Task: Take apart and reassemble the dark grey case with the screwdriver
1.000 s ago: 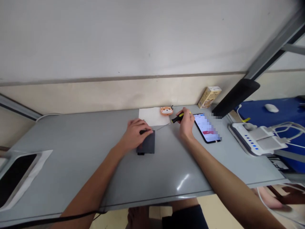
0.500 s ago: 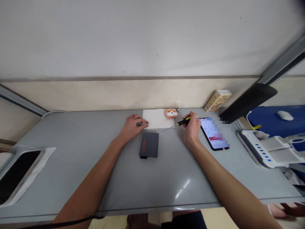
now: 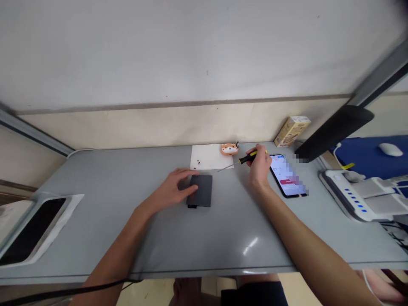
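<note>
A flat dark grey case (image 3: 204, 193) lies on the desk in front of me, with a small black piece jutting from its near edge. My left hand (image 3: 174, 189) is at the left of this case, thumb over its top and fingers stretched along its far edge. In my right hand (image 3: 259, 168) is a screwdriver (image 3: 247, 158) with a black and yellow handle, its thin shaft pointing left above the desk. Behind the case is a sheet of white paper (image 3: 210, 157) bearing several tiny dark bits (image 3: 198, 162), too small to make out.
An orange animal-face case (image 3: 229, 148) rests on the paper. A lit phone (image 3: 288, 178), a carton (image 3: 291, 131), a black upright (image 3: 334, 131) and a power strip (image 3: 346, 195) with plugs stand to the right. A dark-screened tablet-like device (image 3: 32, 231) lies at far left.
My left hand has moved from the paper toward me and onto the dark grey case. The dark bits on the paper now show. My right hand still holds the screwdriver in nearly the same place.
</note>
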A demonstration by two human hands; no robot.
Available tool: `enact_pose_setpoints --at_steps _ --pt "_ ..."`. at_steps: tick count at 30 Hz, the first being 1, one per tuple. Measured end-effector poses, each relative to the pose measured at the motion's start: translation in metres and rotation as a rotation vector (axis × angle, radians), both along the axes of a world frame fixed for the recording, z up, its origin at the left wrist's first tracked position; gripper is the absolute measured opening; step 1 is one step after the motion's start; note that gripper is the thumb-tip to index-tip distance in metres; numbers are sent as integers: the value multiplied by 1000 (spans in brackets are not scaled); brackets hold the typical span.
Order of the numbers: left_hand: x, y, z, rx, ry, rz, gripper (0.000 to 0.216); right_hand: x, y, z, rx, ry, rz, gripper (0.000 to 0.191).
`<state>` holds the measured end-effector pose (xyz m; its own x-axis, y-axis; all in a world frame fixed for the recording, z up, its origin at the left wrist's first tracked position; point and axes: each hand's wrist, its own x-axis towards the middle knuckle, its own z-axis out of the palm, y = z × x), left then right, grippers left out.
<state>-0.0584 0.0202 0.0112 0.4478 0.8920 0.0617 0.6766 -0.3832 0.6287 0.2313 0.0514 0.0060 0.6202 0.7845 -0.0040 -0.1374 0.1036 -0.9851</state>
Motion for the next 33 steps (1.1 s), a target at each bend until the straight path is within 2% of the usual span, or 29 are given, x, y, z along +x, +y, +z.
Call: enact_pose_setpoints --at_steps 3,9,11,14,16,18,19,22,25,28,33 --pt "4 -14 -3 -17 26 -8 51 0 -3 2 70 -64 18 38" --pt "36 -28 -8 0 106 280 58 -4 -23 20 253 -370 49 38" --pt "43 -31 -6 -24 123 301 56 -4 -30 24 273 -473 106 37" --pt "37 -33 0 -123 56 120 56 -5 -40 26 323 -670 245 39" --pt "26 -31 5 -233 1 -49 68 -7 -44 27 370 -778 333 41" --pt "16 -26 9 -309 -6 -120 75 -10 -47 27 411 -832 384 42" --pt "12 -21 10 -309 4 -112 68 -11 -47 27 427 -843 392 41" --pt "6 2 9 -114 35 62 41 -13 -47 27 466 -839 383 41" --pt "7 30 5 103 167 181 34 -12 -44 25 454 -807 362 41" --pt "9 47 3 148 266 101 29 -10 -41 22 428 -791 332 41" --pt "12 49 2 289 374 -54 30 -8 -40 19 397 -770 299 40"
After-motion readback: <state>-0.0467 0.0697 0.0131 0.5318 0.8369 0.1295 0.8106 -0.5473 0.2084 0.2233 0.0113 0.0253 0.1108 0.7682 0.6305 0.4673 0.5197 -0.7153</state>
